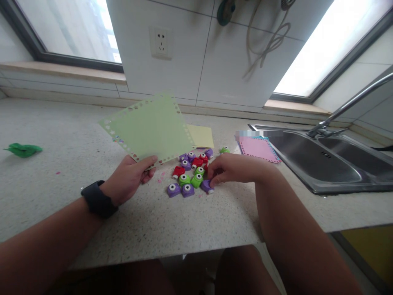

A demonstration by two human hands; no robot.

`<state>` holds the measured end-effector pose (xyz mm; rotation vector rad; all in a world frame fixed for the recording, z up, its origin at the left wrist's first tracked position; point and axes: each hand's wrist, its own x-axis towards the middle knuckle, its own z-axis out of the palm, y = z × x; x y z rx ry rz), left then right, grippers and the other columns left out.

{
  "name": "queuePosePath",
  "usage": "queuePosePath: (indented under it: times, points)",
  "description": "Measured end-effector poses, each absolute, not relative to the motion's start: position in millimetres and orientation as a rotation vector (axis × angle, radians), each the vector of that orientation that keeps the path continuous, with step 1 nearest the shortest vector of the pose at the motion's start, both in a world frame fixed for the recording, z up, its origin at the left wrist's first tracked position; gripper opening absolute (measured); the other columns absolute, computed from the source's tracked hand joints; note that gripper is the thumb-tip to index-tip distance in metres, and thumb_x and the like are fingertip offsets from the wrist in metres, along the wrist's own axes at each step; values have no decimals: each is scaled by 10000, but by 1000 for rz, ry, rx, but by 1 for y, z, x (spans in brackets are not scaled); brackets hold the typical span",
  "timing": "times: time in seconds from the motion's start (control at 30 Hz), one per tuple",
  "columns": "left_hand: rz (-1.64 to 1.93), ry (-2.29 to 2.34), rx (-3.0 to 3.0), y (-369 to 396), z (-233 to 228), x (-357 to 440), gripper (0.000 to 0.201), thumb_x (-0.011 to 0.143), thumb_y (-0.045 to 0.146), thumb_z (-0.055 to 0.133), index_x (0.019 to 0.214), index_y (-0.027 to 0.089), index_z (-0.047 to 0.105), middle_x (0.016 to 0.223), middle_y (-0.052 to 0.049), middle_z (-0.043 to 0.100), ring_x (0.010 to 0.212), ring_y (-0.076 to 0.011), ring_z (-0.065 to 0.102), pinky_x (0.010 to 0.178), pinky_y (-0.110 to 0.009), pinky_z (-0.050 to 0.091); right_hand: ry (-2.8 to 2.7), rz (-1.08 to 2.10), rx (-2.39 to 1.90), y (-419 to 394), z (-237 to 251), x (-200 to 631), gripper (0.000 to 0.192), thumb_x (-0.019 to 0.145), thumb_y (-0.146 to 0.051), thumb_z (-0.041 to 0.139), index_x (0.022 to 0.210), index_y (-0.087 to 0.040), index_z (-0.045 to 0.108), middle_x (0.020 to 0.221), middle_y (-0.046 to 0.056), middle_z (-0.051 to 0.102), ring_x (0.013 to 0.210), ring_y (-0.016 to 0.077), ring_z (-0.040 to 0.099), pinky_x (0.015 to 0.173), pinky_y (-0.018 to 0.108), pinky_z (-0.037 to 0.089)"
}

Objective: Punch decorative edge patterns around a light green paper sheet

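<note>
Left hand (127,180) pinching green paper (150,129), right hand (233,169) grip on purple punch (207,187)

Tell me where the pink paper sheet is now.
In the head view, the pink paper sheet lies flat on the counter, right of the small punches, beside the sink.

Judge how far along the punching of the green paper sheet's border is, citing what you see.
Done: punched holes run along every visible edge of the green paper sheet, and pink bits lie on the counter. In hand: the left hand pinches the sheet's lower edge; the right hand touches a purple punch in the punch pile. Left: the yellow sheet shows no holes.
</note>
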<state>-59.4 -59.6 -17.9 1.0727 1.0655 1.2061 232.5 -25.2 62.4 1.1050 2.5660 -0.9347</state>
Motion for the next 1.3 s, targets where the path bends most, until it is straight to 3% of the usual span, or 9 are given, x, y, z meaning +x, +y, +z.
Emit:
queuePosePath:
  times: [0.2, 0.5, 0.67, 0.83, 0.97, 1.13, 1.3]
  points:
    - [1216, 1069, 1053, -61, -16, -58, 203, 792, 260, 703, 697, 163, 553, 548, 33, 490, 456, -79, 416, 399, -203, 296, 2421, -992, 1210, -26, 67, 234, 239, 886, -337, 579, 750, -161, 666, 690, 19, 669, 622, 143, 608, 617, 286, 440]
    - [1194, 1068, 1075, -59, -18, -59, 263, 814, 292, 684, 642, 163, 532, 518, 25, 486, 440, -79, 401, 400, -209, 292, 2319, -992, 1401, -22, 67, 253, 234, 875, -325, 541, 729, -186, 661, 747, 35, 710, 605, 163, 640, 596, 312, 462]
    - [1187, 1062, 1078, -60, -17, -59, 271, 821, 304, 685, 649, 164, 529, 519, 30, 482, 446, -76, 395, 406, -205, 292, 2393, -796, 1704, -9, 68, 283, 324, 899, -454, 519, 786, -193, 673, 729, 53, 696, 618, 184, 624, 608, 346, 448]
    - [1191, 1066, 1054, -60, -16, -58, 253, 808, 292, 698, 669, 163, 530, 527, 36, 478, 453, -74, 394, 401, -198, 286, 2550, -217, 2269, 6, 62, 294, 266, 907, -392, 496, 867, -186, 659, 844, 84, 702, 703, 215, 611, 649, 374, 438]
    - [1194, 1077, 1030, -59, -19, -59, 256, 796, 295, 712, 672, 159, 534, 541, 33, 492, 461, -75, 411, 401, -197, 293, 2866, -167, 2020, 3, 54, 274, 224, 929, -317, 497, 1024, -202, 665, 951, 75, 702, 822, 214, 622, 719, 352, 463]
    - [1196, 1074, 1038, -58, -22, -60, 263, 796, 300, 715, 666, 157, 537, 543, 29, 498, 462, -76, 419, 402, -200, 297, 3019, -202, 1512, 3, 42, 260, 299, 890, -161, 507, 1130, -233, 671, 1157, 63, 667, 1096, 236, 554, 941, 380, 422]
    - [1215, 1072, 1026, -59, -20, -59, 225, 786, 281, 719, 703, 161, 547, 555, 33, 490, 459, -76, 417, 396, -199, 294, 2891, -220, 1624, 9, 43, 276, 262, 903, -234, 510, 1092, -230, 691, 1095, 63, 687, 1038, 232, 575, 902, 376, 431]
